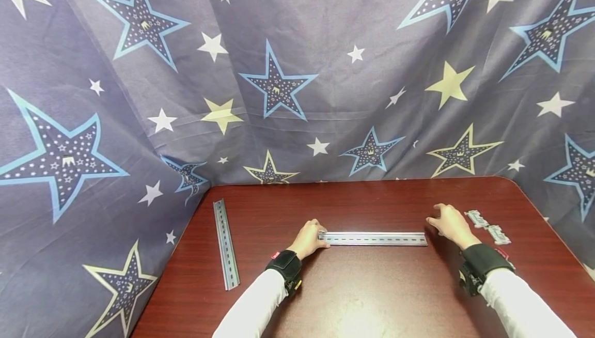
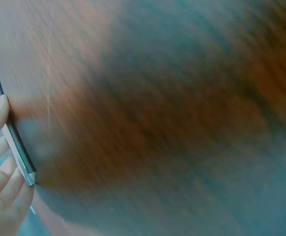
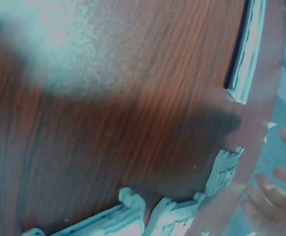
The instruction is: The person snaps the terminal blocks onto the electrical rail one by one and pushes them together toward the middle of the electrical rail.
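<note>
A slotted metal DIN rail [image 1: 376, 239] lies crosswise on the table, its upper face toward me. My left hand [image 1: 309, 238] grips its left end, thumb at the near edge and fingers at the far edge. In the left wrist view the left hand [image 2: 5, 182] shows at the border, on the rail [image 2: 19, 147]. My right hand [image 1: 450, 224] is just off the rail's right end, fingers loosely bent and holding nothing. Beside it lie pale grey plastic pieces [image 1: 499, 234], clip-like in shape. They also appear below the rail end in the right wrist view, near the right hand [image 3: 275, 191].
A second slotted rail [image 1: 225, 245] lies lengthwise at the table's left. The reddish-brown wooden table [image 1: 372, 281] has a rounded far right corner. A grey curtain [image 1: 297, 136] with stars hangs behind and beside it. Both wrists wear black camera straps.
</note>
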The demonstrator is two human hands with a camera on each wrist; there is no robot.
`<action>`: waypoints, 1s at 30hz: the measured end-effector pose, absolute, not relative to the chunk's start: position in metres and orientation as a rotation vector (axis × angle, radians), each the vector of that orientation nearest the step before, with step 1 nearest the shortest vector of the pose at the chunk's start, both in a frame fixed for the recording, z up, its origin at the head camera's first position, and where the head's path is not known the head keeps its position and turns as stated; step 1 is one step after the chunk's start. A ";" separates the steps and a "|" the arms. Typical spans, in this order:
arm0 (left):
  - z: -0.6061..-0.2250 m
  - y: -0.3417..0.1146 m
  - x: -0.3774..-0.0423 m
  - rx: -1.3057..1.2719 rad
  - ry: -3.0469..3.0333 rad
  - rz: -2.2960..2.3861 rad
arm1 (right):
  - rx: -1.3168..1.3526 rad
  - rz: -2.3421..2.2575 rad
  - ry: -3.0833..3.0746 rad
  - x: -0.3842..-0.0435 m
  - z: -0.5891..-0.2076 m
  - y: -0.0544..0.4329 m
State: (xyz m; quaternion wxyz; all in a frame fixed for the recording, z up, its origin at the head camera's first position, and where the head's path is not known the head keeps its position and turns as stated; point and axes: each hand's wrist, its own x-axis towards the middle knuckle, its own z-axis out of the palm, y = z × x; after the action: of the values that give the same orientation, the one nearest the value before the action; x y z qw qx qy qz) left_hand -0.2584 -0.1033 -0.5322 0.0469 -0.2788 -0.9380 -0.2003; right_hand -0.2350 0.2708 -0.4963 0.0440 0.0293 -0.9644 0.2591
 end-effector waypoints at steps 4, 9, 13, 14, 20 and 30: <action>-0.533 -0.104 -0.259 -0.850 -2.857 -0.621 | 0.021 0.747 -2.976 -0.236 -0.499 0.276; -0.533 -0.104 -0.259 -0.848 -2.856 -0.629 | -0.143 0.643 -3.063 -0.234 -0.503 0.279; -0.533 -0.104 -0.259 -0.848 -2.858 -0.634 | -0.234 0.590 -3.098 -0.233 -0.507 0.278; -0.533 -0.104 -0.259 -0.851 -2.856 -0.631 | -0.246 0.581 -3.097 -0.233 -0.508 0.277; -0.531 -0.104 -0.259 -0.884 -2.838 -0.620 | -0.261 0.576 -3.059 -0.231 -0.514 0.276; -0.528 -0.104 -0.256 -0.862 -2.857 -0.630 | -0.214 0.668 -2.966 -0.232 -0.515 0.273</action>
State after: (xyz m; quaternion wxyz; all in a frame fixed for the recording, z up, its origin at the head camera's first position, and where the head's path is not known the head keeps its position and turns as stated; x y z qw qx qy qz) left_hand -0.2559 -0.1036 -0.5276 0.0457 -0.2824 -0.9357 -0.2065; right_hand -0.2321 0.2725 -0.5154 0.0470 -0.0701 -0.9721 0.2190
